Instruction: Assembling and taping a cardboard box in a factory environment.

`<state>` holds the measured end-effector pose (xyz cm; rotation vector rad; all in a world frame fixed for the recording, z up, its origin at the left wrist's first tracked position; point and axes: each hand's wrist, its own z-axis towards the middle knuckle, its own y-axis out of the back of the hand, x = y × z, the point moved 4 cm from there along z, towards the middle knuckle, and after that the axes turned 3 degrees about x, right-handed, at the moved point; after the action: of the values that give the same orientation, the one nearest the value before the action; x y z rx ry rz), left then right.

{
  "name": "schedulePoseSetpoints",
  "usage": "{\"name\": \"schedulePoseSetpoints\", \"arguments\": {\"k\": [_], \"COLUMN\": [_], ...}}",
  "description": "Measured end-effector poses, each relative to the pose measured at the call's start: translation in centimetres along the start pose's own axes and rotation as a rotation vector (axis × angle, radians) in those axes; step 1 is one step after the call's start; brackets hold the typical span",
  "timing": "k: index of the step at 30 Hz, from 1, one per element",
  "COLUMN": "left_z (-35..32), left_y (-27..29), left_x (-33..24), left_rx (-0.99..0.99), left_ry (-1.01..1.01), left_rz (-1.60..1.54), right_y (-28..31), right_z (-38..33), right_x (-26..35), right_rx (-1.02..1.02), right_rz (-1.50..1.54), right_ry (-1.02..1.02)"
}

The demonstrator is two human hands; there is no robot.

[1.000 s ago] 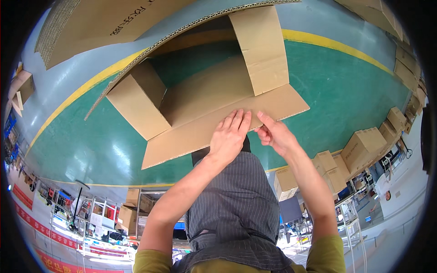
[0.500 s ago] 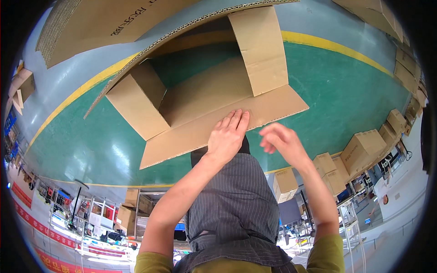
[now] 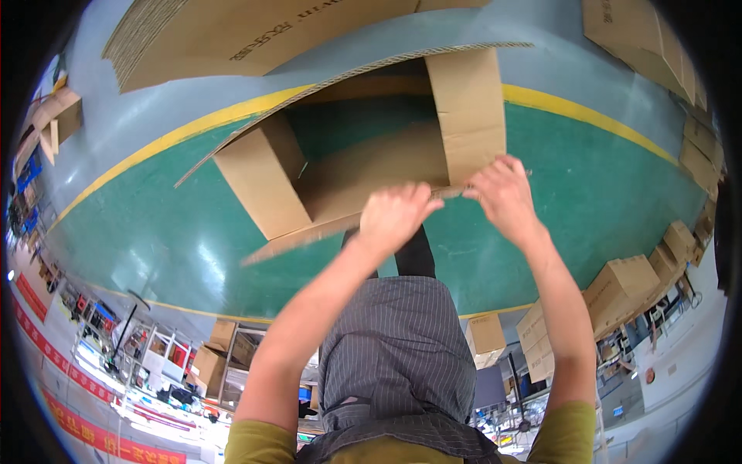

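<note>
In front of me stands a brown cardboard box point(image 3: 379, 158) with its top flaps spread and green floor showing through it. Its near long flap point(image 3: 305, 233) is tilted so that I see it almost edge-on. My left hand point(image 3: 396, 216) is closed over the middle of that flap's edge, fingers on the far side and thumb pointing right. Farther right along the same edge, my right hand point(image 3: 501, 193) has its fingers curled over the flap, beside the right short flap point(image 3: 468, 116). The left short flap point(image 3: 261, 182) slants outward. Both hands are slightly blurred.
Beyond the box lies a stack of flattened cardboard point(image 3: 255, 42). A yellow line point(image 3: 572, 108) crosses the green floor point(image 3: 178, 224). More cartons point(image 3: 622, 286) are lined up at the right, with another carton point(image 3: 487, 334) behind me. A metal rack point(image 3: 232, 356) stands at lower left.
The near flap has gone from lying spread out to tilted nearly edge-on. My right hand has moved from the air onto its edge; my left hand has changed from flat to gripping.
</note>
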<state>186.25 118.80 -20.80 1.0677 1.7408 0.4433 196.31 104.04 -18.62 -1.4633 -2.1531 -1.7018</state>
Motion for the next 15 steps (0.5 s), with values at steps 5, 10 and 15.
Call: {"name": "schedulePoseSetpoints", "arguments": {"k": [5,10,15], "left_z": [7.3,6.8,7.5], "left_y": [-1.6,-3.6,-4.4], "left_x": [5.7,9.8,9.1], "left_rx": [-0.388,-0.354,-0.334], "left_ry": [-0.139,-0.065,-0.091], "left_rz": [0.094,0.022,-0.062], "right_y": [-0.1,8.9,8.8], "right_z": [6.1,10.7,14.4], "right_x": [-2.1,1.4,-1.4], "right_rx": [-0.253,-0.735,-0.241], "right_rz": [0.034,0.146,-0.075], "right_ry": [-0.066,0.130,-0.441]}}
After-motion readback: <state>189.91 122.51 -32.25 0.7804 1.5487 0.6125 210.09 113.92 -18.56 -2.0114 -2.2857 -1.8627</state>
